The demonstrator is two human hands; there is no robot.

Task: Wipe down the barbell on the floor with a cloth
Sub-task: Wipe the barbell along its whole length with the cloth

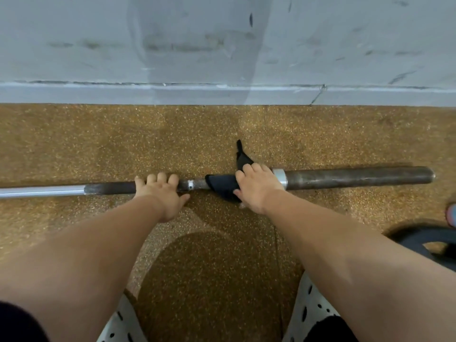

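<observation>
Currently wiping the barbell (111, 188) shaft beside its collar (280, 178)
Lying on the speckled floor (98, 144) along the wall (222, 45), the bar is gripped bare by the left hand (161, 193), fingers curled over it, likely to stop it rolling; the right hand (257, 187) clasps the dark cloth (223, 185) around the shaft so it rubs all round

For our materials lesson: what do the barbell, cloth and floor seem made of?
Barbell: metal, probably steel; shiny silver shaft, dull brown sleeve, perhaps rusted. Cloth: soft dark fabric; it drapes and folds. Floor: seemingly pebbled stone aggregate; speckled tan grains, matte.
</observation>
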